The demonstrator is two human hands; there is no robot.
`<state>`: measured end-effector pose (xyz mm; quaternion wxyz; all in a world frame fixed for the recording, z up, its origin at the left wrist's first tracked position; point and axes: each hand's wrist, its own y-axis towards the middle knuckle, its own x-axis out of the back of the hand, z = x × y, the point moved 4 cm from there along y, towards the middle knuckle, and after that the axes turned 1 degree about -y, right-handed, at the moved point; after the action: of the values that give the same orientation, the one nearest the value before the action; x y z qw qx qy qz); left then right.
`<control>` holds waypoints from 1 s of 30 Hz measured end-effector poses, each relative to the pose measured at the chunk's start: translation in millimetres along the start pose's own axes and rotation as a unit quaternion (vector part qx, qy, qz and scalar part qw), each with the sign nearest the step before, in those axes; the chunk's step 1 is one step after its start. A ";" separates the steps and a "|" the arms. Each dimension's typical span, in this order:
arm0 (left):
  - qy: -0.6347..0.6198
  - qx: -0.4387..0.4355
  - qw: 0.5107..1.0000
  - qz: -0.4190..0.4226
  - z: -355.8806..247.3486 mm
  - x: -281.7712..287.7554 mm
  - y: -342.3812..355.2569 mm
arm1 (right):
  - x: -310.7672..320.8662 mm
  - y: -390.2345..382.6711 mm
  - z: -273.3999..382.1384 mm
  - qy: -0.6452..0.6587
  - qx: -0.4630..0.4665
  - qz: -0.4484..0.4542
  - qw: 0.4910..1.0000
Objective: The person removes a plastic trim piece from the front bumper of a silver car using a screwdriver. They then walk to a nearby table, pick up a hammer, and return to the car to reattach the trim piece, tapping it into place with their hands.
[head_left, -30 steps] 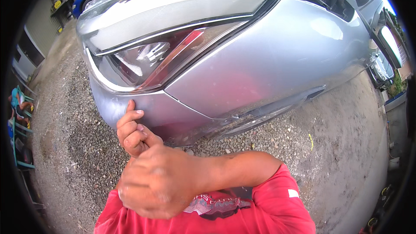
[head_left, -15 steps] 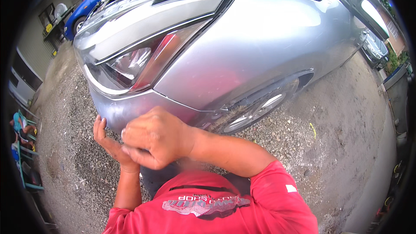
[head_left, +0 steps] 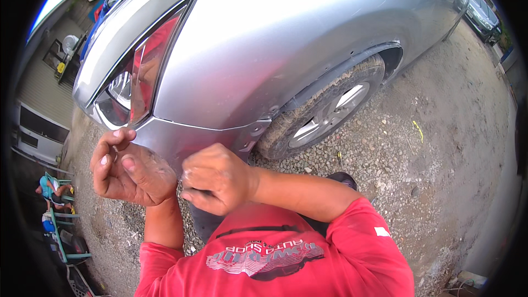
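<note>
Holding left hand [head_left: 137, 173] palm up between 8 and 9 o'clock, with fingers [head_left: 101, 173] bent and slightly apart. Balling right hand [head_left: 217, 179] into a fist just beside, between 7 and 8, with fingers folded together. Facing silver car [head_left: 247, 60] at 12, with bumper [head_left: 187, 138] at 9 nearest both hands, wheel [head_left: 330, 114] at 2

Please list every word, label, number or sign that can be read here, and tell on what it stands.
Red shirt: large grey and white lettering, upside down in the picture; I do not copy its words.
White sleeve patch: nothing readable.
Silver car: no text visible.
Parked car, upper right: any text is too small to read.
</note>
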<state>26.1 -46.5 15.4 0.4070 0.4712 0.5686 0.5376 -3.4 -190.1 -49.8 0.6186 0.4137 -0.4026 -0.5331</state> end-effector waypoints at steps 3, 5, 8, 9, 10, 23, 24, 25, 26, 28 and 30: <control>0.021 -0.058 0.996 0.071 21.4 -55.0 10.1 | 24.9 -74.6 20.4 -0.024 -0.099 0.010 0.995; 0.062 -0.089 0.987 0.117 27.6 -56.9 9.0 | 42.1 -109.2 18.1 -0.041 -0.230 0.013 0.972; 0.053 -0.081 0.983 0.156 30.5 -61.2 8.8 | 58.9 -135.5 8.3 -0.075 -0.422 -0.076 0.900; 0.039 -0.072 0.985 0.153 31.8 -61.5 10.1 | 63.9 -136.3 6.3 -0.120 -0.433 -0.058 0.891; 0.025 -0.062 0.986 0.150 33.9 -61.3 9.2 | 66.6 -132.4 6.6 -0.145 -0.407 -0.050 0.900; 0.408 0.259 0.838 0.255 31.6 40.4 16.7 | 70.3 -168.7 -6.2 -0.148 -0.389 -0.145 0.897; 0.413 0.276 0.835 0.238 36.6 40.0 11.0 | 69.8 -173.2 -11.3 -0.138 -0.386 -0.146 0.900; 0.402 0.294 0.836 0.232 34.0 39.2 13.8 | 68.6 -173.8 -12.8 -0.134 -0.379 -0.148 0.903; 0.383 0.314 0.839 0.223 36.0 36.5 13.7 | 69.3 -174.3 -15.1 -0.138 -0.373 -0.150 0.905; 0.360 0.319 0.847 0.226 35.4 32.9 18.3 | 68.1 -171.8 -19.2 -0.105 -0.383 -0.158 0.904; 0.342 0.329 0.851 0.225 36.2 31.8 17.9 | 70.9 -168.6 -25.1 -0.094 -0.386 -0.163 0.903</control>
<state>55.8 -7.6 31.3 -0.1242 0.4793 0.6938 0.5229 -27.2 -273.4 -212.8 0.5936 0.1500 -0.1486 -0.7766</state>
